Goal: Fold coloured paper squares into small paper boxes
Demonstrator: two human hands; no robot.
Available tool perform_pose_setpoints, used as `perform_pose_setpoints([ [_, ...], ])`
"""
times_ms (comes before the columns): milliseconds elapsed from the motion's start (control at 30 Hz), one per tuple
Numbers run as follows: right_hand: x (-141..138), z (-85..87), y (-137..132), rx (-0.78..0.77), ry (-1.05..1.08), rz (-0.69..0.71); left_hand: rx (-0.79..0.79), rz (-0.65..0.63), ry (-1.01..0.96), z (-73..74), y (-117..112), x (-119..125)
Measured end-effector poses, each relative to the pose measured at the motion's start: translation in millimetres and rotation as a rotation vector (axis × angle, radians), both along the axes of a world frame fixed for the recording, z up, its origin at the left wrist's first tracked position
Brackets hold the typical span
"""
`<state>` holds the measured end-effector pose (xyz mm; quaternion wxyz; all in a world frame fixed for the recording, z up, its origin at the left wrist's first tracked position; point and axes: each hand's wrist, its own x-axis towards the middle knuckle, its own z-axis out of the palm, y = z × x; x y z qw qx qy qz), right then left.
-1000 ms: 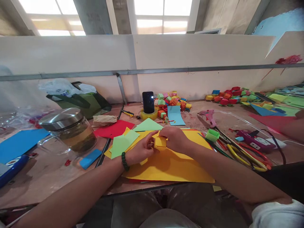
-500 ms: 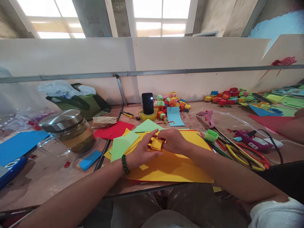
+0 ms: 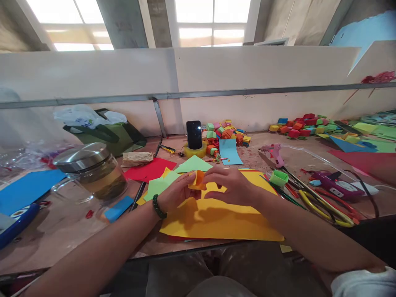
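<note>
A small folded yellow-orange paper box (image 3: 198, 180) is between the fingertips of my left hand (image 3: 177, 193), with one open side showing. My left hand is closed on its left side. At the box's right edge is my right hand (image 3: 232, 185), its fingers bent and the thumb apart from them. Its fingertips reach or nearly reach the box; exact contact is hard to make out. Under both hands lies a stack of yellow paper sheets (image 3: 222, 222). Light green paper pieces (image 3: 157, 185) lie beside my left hand.
Folded paper cubes (image 3: 227, 134) are heaped behind a phone (image 3: 194, 135) propped on a tape roll (image 3: 194, 151). A lidded glass jar (image 3: 93, 173) stands left. To the right are a pink glue gun (image 3: 276, 154), a purple power strip (image 3: 335, 184) and pliers (image 3: 318, 206).
The paper box has turned, so its open side now shows. My right hand has loosened and drawn slightly right, its fingers spreading from the box. The view has shifted a little.
</note>
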<state>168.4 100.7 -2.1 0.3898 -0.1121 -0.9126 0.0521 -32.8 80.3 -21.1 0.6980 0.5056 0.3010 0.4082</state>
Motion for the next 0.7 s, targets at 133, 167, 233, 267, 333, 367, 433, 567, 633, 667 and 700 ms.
perform_pose_setpoints([
  [133, -6.3, -5.3, -2.1, 0.167, -0.077, 0.019, -0.016, -0.023, 0.021, -5.3, 0.5, 2.3],
  [167, -7.7, -7.0, -1.4, 0.199, -0.078, 0.020, -0.022, -0.020, 0.041, -7.0, 1.0, 2.7],
  [233, -9.7, -9.4, 0.0, 0.224, -0.082, 0.010, -0.034, -0.014, 0.092, -10.2, 1.7, 3.5],
  [267, -10.4, -10.0, 0.5, 0.220, -0.082, 0.003, -0.036, -0.007, 0.110, -11.5, 1.8, 3.9],
  [333, -11.1, -10.9, 1.2, 0.196, -0.084, -0.001, -0.025, 0.008, 0.115, -13.4, 1.3, 5.0],
  [367, -11.3, -11.3, 1.3, 0.183, -0.090, 0.003, -0.010, 0.017, 0.111, -13.9, 0.7, 5.5],
  [433, -11.8, -12.1, 1.4, 0.150, -0.121, 0.011, 0.048, 0.041, 0.135, -14.3, -1.2, 6.0],
  [567, -12.9, -13.5, 0.3, 0.045, -0.130, -0.025, 0.151, 0.111, 0.277, -12.7, -4.8, 5.9],
  [633, -13.3, -13.9, -1.6, -0.021, -0.092, -0.047, 0.168, 0.126, 0.294, -10.8, -6.1, 6.4],
  [667, -13.4, -14.1, -3.0, -0.058, -0.077, -0.058, 0.174, 0.135, 0.295, -9.4, -6.6, 7.0],
  [700, -13.5, -14.3, -4.8, -0.097, -0.064, -0.072, 0.184, 0.146, 0.299, -7.9, -7.2, 7.7],
])
